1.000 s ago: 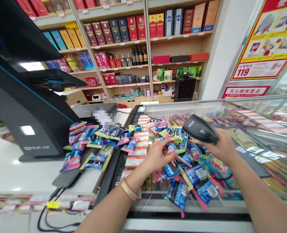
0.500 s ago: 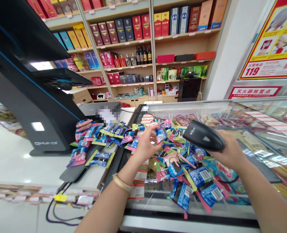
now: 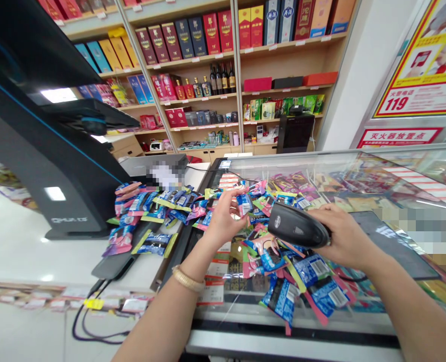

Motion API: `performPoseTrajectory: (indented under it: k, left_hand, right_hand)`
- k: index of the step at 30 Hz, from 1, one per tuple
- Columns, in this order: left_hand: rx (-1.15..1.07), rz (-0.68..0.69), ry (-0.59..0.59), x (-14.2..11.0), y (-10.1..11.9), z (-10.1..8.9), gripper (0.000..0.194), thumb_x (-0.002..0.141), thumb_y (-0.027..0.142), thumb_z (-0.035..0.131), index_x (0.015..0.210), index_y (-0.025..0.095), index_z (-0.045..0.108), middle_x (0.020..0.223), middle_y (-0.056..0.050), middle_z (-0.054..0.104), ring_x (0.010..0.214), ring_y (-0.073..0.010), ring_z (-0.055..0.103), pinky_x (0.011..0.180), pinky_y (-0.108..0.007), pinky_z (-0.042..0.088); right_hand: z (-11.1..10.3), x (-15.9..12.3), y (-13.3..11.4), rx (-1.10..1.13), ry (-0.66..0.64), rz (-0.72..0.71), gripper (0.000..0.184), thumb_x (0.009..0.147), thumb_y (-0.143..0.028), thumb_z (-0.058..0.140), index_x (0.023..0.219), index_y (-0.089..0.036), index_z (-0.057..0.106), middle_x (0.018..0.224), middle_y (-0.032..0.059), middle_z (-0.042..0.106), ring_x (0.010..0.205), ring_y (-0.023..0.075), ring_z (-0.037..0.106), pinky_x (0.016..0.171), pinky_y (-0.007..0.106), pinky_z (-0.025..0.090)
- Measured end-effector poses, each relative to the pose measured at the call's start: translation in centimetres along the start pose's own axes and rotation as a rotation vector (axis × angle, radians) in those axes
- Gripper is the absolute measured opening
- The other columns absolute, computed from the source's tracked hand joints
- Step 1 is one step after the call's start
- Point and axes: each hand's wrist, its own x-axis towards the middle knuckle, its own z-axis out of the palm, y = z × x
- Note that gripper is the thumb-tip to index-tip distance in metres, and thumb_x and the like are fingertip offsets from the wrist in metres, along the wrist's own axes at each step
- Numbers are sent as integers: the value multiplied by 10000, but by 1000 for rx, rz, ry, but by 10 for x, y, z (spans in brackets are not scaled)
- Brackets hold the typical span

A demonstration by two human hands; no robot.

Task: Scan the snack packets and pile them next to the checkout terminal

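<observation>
My right hand [image 3: 341, 236] is wrapped round a black handheld barcode scanner [image 3: 298, 225], its head pointing left above a heap of snack packets [image 3: 309, 271]. The packets are small and blue, with pink or green ends, and several show white barcodes. Over the left side of the heap, my left hand [image 3: 228, 216] pinches one blue snack packet [image 3: 244, 204], its barcode facing the scanner; thumb and forefinger are curved about it. More packets [image 3: 157, 244] lie on the white counter to the left, some on a flat dark grey device [image 3: 113, 266].
Under the heap is a glass-topped display case [image 3: 238, 311] with packaged goods inside. A dark checkout terminal [image 3: 72, 196] stands at left, with cables [image 3: 80, 322] below. A dark flat tablet [image 3: 392, 241] lies right of my right hand. Shelves [image 3: 192, 95] of boxes and bottles line the back.
My right hand has brought the scanner left, closer to the packet at my left hand. The left hand has shifted slightly left with its packet. The view has tilted a little.
</observation>
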Motion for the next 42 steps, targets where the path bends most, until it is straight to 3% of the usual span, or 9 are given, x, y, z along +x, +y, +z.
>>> performPoseTrajectory:
  k: [14,21,23,25,29,32,36,40,42]
  left_hand:
    - [18,45,3,-1,0,0,553,705,33,665,1225,199,578,1191,-68,572,757,-80,593,608,-189,550]
    - [56,17,23,-2,0,2,598,689,18,674,1244,218,573,1225,-69,578,753,-80,598,627,-198,561]
    - [94,15,95,1,0,-4,586,702,36,691,1245,217,563,1193,-64,585,763,-91,609,660,-214,575]
    - [144,21,256,6,-1,-17,583,732,58,699,1270,215,541,1175,-65,584,782,-103,618,706,-237,589]
    - [344,5,667,13,-6,-58,557,784,74,674,1307,227,559,1209,-81,541,891,-146,631,814,-288,593]
    - [512,-54,856,13,-13,-88,464,806,99,663,1254,215,627,1223,-107,511,1101,-226,618,973,-361,561]
    - [636,-186,916,10,-23,-110,457,823,122,645,1279,145,637,1325,-188,478,1342,-334,514,1167,-486,422]
    - [693,-303,864,8,-25,-109,563,788,129,669,1347,121,600,1525,-263,343,1415,-415,454,1189,-590,357]
    - [754,-355,840,7,-22,-105,569,775,144,683,1339,120,609,1570,-284,300,1446,-464,402,1178,-649,330]
  right_hand:
    - [2,1,0,-7,-44,65,245,818,-331,627,1019,-233,725,913,52,793,762,194,686,783,353,440]
    - [5,-9,13,-51,28,0,238,855,-388,653,1046,-256,705,933,57,788,777,241,697,752,384,487]
    - [7,-14,22,-77,68,-7,202,863,-384,651,1022,-269,699,871,55,769,749,249,670,734,395,496]
    - [10,-19,31,-87,124,-13,216,842,-432,665,993,-281,696,837,63,753,729,262,649,687,404,497]
    - [15,-23,39,-116,170,0,264,794,-444,699,1013,-296,697,802,70,734,716,275,652,632,409,489]
    - [16,-24,43,-104,174,16,213,761,-414,713,940,-302,685,775,72,722,699,276,652,611,407,479]
    - [16,-29,59,-89,132,54,239,741,-421,761,936,-303,690,818,90,734,738,290,673,647,424,501]
    - [14,-33,72,-82,7,91,267,698,-437,819,902,-323,691,806,80,739,723,296,686,635,429,522]
    - [16,-33,71,-89,52,89,257,707,-434,799,908,-326,682,797,75,734,725,303,685,636,435,523]
